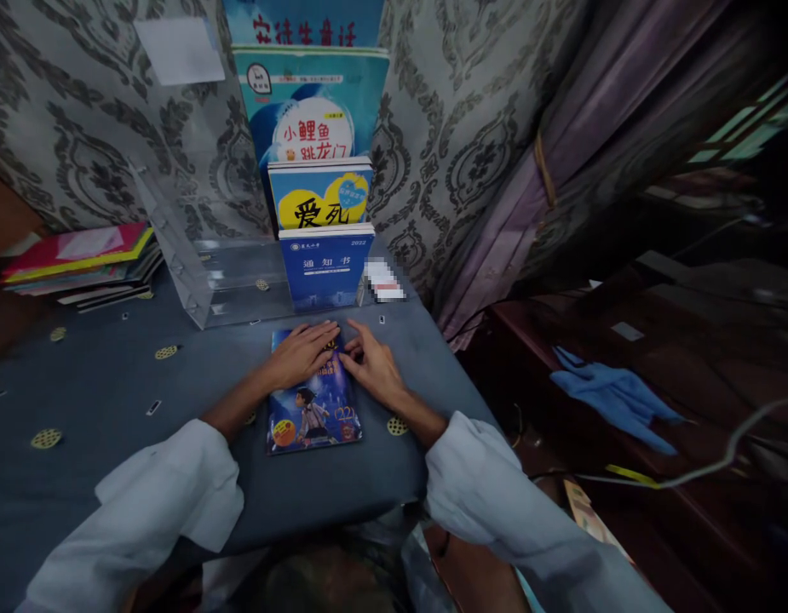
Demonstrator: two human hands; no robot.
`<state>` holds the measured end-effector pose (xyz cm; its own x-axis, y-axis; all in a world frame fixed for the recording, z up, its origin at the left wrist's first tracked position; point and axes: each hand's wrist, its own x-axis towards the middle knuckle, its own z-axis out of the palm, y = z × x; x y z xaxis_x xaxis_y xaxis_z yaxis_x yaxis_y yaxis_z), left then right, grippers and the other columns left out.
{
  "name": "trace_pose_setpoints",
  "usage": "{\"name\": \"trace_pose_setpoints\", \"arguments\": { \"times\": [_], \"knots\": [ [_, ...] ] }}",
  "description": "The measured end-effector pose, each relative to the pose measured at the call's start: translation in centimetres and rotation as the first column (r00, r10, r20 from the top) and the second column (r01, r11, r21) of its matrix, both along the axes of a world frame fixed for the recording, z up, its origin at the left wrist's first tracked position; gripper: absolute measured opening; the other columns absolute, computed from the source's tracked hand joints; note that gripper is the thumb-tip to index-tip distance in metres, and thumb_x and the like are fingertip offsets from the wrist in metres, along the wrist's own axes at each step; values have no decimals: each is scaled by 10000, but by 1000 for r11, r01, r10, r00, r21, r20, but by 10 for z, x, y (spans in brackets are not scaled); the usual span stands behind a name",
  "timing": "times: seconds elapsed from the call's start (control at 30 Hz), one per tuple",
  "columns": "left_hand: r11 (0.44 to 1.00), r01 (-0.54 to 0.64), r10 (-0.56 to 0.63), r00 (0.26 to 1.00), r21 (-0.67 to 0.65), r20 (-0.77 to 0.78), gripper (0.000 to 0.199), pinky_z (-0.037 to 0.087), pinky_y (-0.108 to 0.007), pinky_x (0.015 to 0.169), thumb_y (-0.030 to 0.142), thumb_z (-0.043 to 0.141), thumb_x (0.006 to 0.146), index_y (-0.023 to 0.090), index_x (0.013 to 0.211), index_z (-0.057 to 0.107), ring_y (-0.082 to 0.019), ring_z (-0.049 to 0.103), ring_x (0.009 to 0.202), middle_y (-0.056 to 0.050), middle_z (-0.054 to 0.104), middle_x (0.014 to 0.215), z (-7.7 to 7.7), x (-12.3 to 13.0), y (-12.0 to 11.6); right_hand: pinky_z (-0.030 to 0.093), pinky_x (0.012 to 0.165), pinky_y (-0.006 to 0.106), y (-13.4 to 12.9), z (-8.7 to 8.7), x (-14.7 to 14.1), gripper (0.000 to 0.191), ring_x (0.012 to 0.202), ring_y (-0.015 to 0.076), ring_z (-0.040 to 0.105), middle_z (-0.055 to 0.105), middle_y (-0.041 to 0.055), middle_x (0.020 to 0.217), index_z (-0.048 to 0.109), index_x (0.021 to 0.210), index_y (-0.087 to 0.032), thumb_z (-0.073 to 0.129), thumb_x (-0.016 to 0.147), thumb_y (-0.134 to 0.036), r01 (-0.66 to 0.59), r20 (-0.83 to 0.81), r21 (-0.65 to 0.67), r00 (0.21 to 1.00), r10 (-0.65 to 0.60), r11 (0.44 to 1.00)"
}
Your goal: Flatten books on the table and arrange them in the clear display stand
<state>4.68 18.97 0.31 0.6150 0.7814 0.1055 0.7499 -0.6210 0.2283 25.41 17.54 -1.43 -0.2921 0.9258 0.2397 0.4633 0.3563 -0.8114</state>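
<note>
A blue illustrated book [313,409] lies flat on the grey-blue tablecloth [227,477], its cover facing up. My left hand [304,351] rests over the book's upper left part, palm down with the fingers stretched to the right. At the book's upper right edge is my right hand [371,362], its fingers apart and slightly bent, the thumb by the cover. Just beyond both hands, a clear stepped stand [189,285] holds upright books, with a blue booklet [326,272] in front and a yellow and blue book [323,196] behind it.
Folders and papers [80,255] are stacked at the back left. A small card [384,281] lies right of the booklet. Patterned wallpaper rises behind the table. Beyond its right edge are a purple curtain [496,221], a blue cloth [614,396] and a pale cable [719,464].
</note>
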Motion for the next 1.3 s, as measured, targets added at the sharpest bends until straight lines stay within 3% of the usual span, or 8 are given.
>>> {"name": "trace_pose_setpoints", "arguments": {
  "times": [0.13,0.27,0.4,0.57,0.87,1.03,1.2,1.3],
  "knots": [
    [1000,12,-12,1000,21,29,514,298,-450,1215,347,374,1034,163,1507,457,-217,375,1498,-107,434,1596,-3,-1,-1,585,810,385,3,2,3,569,820,208,700,729,103,1145,433,1463,-173,537,907,-233,26,-5,70,1000,-26,997],
    [997,17,-21,998,77,58,476,315,-473,1199,334,400,1028,181,1462,520,-224,434,1462,-106,505,1547,-6,-2,-1,573,927,450,9,1,4,544,956,228,718,677,127,1346,381,1505,-202,441,966,-230,-58,-10,113,998,59,992],
    [989,40,-51,996,141,74,422,358,-503,1158,314,429,1021,176,1377,610,-253,533,1377,-126,604,1451,-5,-2,-1,485,1094,486,16,-4,4,523,1260,235,634,667,113,1373,394,1507,-201,398,984,-221,-147,13,128,989,146,981],
    [979,101,-121,987,178,105,377,411,-485,1121,274,453,1014,194,1311,671,-253,595,1301,-120,663,1374,-3,-1,-8,461,1127,494,21,-9,4,496,1297,220,615,684,99,1357,417,1488,-213,367,995,-209,-145,55,141,989,138,979],
    [938,343,-347,931,50,117,404,351,-478,1199,239,395,1051,244,1405,591,-206,516,1395,-76,596,1467,11,3,-90,471,1110,487,17,-7,-1,461,1287,246,618,686,112,1350,467,1444,-195,439,986,-245,-125,108,169,988,108,978],
    [930,361,-352,929,-67,115,403,285,-482,1245,227,405,1049,260,1413,576,-213,449,1452,-37,535,1530,21,6,-117,472,1095,503,16,-5,-2,437,1256,276,628,687,136,1339,516,1403,-167,486,982,-280,-131,160,192,982,101,973],
    [926,359,-318,910,-121,266,376,369,-413,1210,265,414,1047,240,1353,631,-199,519,1394,-45,610,1455,17,-5,-96,467,1096,467,13,-3,-1,416,1255,272,616,673,145,1350,577,1364,-146,519,971,-271,-150,234,211,967,99,966],
    [981,174,-134,924,-82,358,400,431,-451,1158,284,426,1021,219,1357,631,-226,585,1322,-78,657,1392,8,-27,-63,455,1099,482,11,0,-1,404,1300,279,584,642,147,1402,603,1351,-149,520,971,-258,-165,306,204,947,98,965]
  ]
}}
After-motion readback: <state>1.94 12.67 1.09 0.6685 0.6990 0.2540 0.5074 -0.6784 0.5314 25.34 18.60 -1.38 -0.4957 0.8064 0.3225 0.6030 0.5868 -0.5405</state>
